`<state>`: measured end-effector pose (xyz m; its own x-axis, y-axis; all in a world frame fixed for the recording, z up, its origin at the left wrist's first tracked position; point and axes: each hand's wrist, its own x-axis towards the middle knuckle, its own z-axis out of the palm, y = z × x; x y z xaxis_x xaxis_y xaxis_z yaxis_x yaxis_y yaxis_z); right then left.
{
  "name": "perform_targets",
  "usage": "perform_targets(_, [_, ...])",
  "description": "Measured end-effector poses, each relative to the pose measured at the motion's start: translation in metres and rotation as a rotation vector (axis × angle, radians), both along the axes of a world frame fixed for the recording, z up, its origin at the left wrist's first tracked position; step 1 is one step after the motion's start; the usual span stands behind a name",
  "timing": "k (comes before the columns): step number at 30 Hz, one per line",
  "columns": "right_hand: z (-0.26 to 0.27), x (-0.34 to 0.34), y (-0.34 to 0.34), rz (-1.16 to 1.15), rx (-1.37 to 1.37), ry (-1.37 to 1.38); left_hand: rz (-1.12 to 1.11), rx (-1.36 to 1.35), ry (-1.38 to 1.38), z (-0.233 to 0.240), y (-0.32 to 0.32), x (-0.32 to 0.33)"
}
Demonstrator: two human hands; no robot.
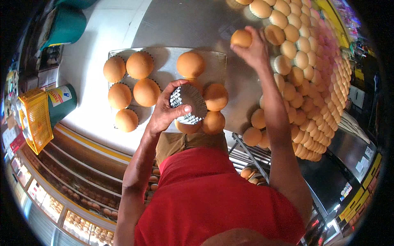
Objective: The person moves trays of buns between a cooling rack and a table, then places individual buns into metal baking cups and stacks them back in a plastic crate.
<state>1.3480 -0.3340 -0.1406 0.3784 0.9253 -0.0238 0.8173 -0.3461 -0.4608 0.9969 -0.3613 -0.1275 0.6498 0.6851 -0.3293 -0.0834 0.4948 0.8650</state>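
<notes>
Over a metal baking tray [166, 55], my left hand [172, 107] holds a round cake in a dark pleated paper cup [192, 103], tilted so the cup's printed side and base face up. Several round golden-brown cakes [146, 92] stand on the tray around it, some in dark pleated cups. Farther off to the right, my right hand [252, 46] grips a golden cake [241, 38] between thumb and fingers, beside a large massed heap of similar cakes [295, 75]. Part of the tray is hidden behind my left hand.
The tray lies on a metal-topped table [184, 21]. At the left are a yellow plastic basket [36, 120], a green container [63, 100] and another green container [67, 27]. Racks of baked goods [83, 172] stand below left. A metal rack [249, 150] is near my right side.
</notes>
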Motion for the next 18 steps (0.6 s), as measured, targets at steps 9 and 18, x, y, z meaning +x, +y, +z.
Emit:
perform_targets(9, [-0.014,0.008,0.039,0.097,0.170,-0.175,0.188,-0.070,-0.006,-0.002,-0.014,-0.029])
perform_targets(18, [-0.049,-0.127,0.004,0.552,0.091,0.091,0.156,0.011,0.066,0.001,-0.010,-0.038])
